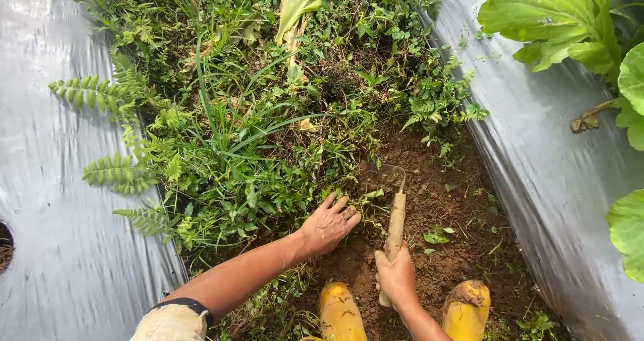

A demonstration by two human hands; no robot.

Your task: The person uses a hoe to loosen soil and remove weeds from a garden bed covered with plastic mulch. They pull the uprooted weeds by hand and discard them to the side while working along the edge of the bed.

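My right hand grips the wooden handle of a small hand hoe, whose metal blade bites into the brown soil at the edge of the weeds. My left hand rests on a clump of green weeds just left of the blade, fingers spread over the leaves. The weeds and ferns fill the furrow ahead of me. Bare dug soil lies to the right of the hoe.
Silver plastic mulch covers the raised beds on both sides of the furrow. Large leafy green plants grow from the right bed. My two yellow rubber boots stand at the bottom, muddy at the toes.
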